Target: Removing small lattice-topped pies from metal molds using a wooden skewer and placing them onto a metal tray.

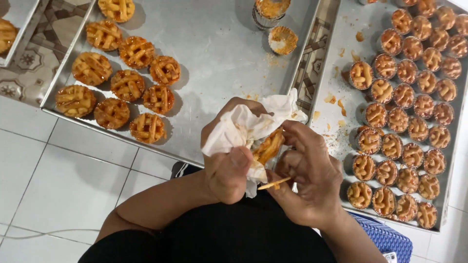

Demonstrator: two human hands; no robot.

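Tart in hand: small lattice-topped tart (268,145), golden-brown, held tilted on edge between both hands, above the gap between the two trays.
Left hand: left hand (228,165) closed round a crumpled white tissue (242,125); thumb pressed near the tart's lower edge, tissue bunched against the tart's back.
Right hand: right hand (308,173) closed on the tart's right rim with its upper fingers; lower fingers pinch a thin wooden pick (274,183), lying nearly level below the tart.
Left tray: metal tray (219,53), flat on the floor; about a dozen unmoulded lattice tarts (126,84) grouped at its left end, each standing apart or just touching a neighbour.
Empty moulds: a stack of small fluted moulds (268,11) at the tray's top edge; one single mould (283,39) just below it, crumbs inside.
Right tray: second metal tray (336,78), beside the first; tarts in metal moulds (409,102) packed in tight rows over its right part; crumbs and smears on the bare left strip.
Floor: white tiles (58,170) below the left tray; patterned tiles (29,58) beyond it.
Near right wrist: blue woven basket (385,236), partly seen at the bottom edge.
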